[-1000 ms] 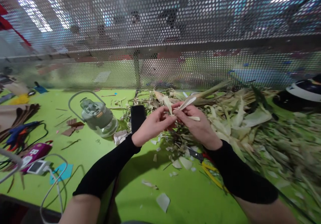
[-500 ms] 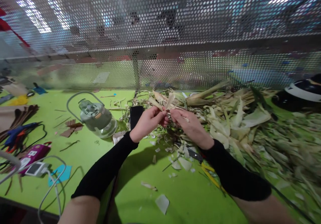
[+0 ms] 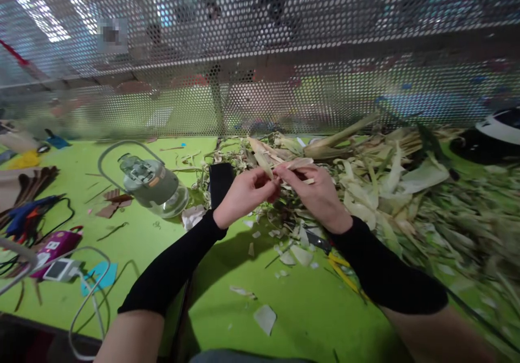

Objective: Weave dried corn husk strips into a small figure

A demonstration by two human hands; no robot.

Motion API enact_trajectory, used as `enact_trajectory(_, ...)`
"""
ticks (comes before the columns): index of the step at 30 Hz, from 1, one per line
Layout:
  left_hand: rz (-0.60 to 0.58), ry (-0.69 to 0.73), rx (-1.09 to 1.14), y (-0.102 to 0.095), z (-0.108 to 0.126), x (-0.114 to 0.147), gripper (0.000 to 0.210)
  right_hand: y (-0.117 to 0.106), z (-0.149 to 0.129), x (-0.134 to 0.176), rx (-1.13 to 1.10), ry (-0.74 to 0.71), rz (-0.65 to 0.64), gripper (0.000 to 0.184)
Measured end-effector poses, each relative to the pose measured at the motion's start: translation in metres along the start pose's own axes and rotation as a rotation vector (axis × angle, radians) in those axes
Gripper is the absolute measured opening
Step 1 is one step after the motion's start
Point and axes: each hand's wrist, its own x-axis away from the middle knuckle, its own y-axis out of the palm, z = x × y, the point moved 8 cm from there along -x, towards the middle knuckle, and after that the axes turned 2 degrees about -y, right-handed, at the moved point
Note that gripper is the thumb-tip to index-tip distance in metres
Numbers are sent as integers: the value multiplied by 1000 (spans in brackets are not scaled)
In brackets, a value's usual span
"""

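Fingertips of my left hand [image 3: 251,192] and my right hand [image 3: 314,192] meet above the table, pinching strips of pale corn husk. One husk strip [image 3: 264,163] points up and left from between the fingers; another husk piece [image 3: 299,163] lies over the right fingers, pointing right. Exactly where the strips join is hidden by the fingertips. Just below the right hand are dark-bladed scissors [image 3: 319,242] with yellow handles, partly covered by husk bits. A black phone-like object [image 3: 220,184] lies beside the left hand. Behind and right of the hands spreads a heap of corn husks [image 3: 365,189].
A grey-lidded clear bottle [image 3: 152,184] with a carry loop stands left. Further left are a purple power strip [image 3: 57,249], a white charger [image 3: 60,270] with its cable, and a blue-handled tool [image 3: 26,216]. A perforated metal screen [image 3: 260,103] borders the back; people are beyond it.
The right-hand husk piece has swung from pointing upward to lying rightward over my right fingers. Both hands stay pinched together, and the view has shifted slightly.
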Motion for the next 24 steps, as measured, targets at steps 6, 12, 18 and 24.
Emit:
enact_trajectory(6,-17,-204,244,6,-17,-2,21,-1,20,-4,-148,154,19,37)
enact_trajectory(12,47,-141,472,4,-18,-6,12,-4,35,-11,-313,316,6,59)
enact_trajectory(18,171,53,324,-6,-14,-7,22,7,30,-3,-16,261,-134,48)
enact_trajectory(24,186,211,182,-11,-11,-9,29,12,15,-1,199,118,-243,25)
